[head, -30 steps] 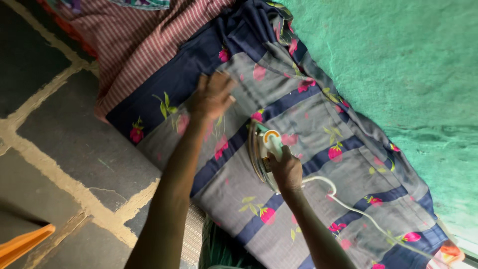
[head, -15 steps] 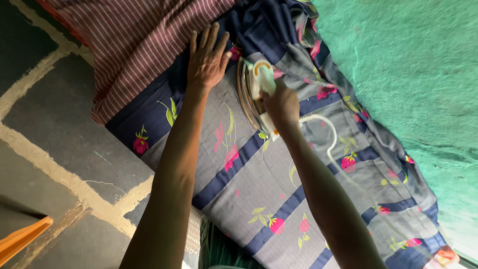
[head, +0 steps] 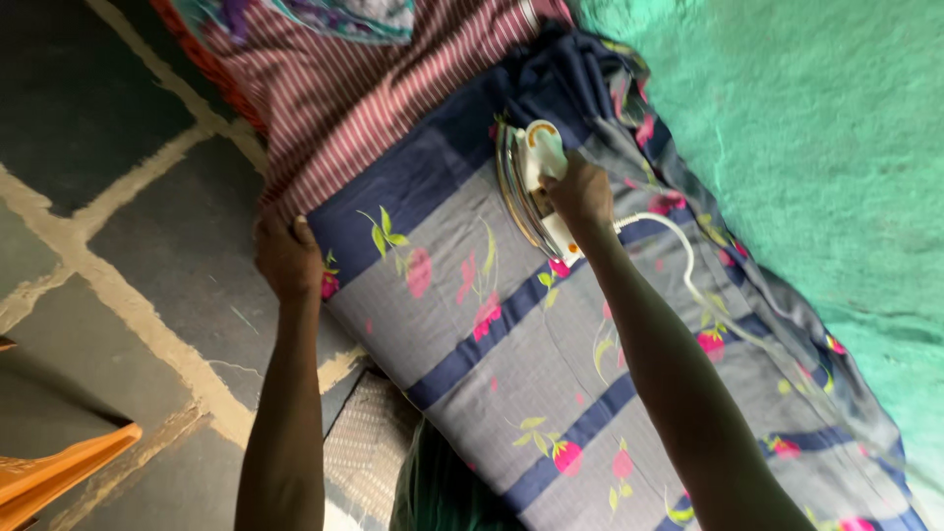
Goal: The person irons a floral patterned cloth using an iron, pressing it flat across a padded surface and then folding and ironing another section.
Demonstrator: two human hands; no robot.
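Note:
A grey and navy cloth with pink flowers (head: 511, 334) lies spread over a raised surface. My right hand (head: 580, 192) grips the handle of a white clothes iron (head: 526, 177) resting on the cloth near its far end. A white cord (head: 678, 246) trails from the iron across the fabric. My left hand (head: 287, 258) holds the cloth's near-left edge, fingers curled over it.
A maroon striped sheet (head: 354, 88) lies under the cloth at the far end. A green wall (head: 816, 138) runs along the right. Dark stone floor with pale joints (head: 118, 285) lies on the left, with an orange plastic object (head: 59, 472) at lower left.
My left hand has left the middle of the cloth and now grips its left edge. My right hand keeps the iron near the far end of the cloth.

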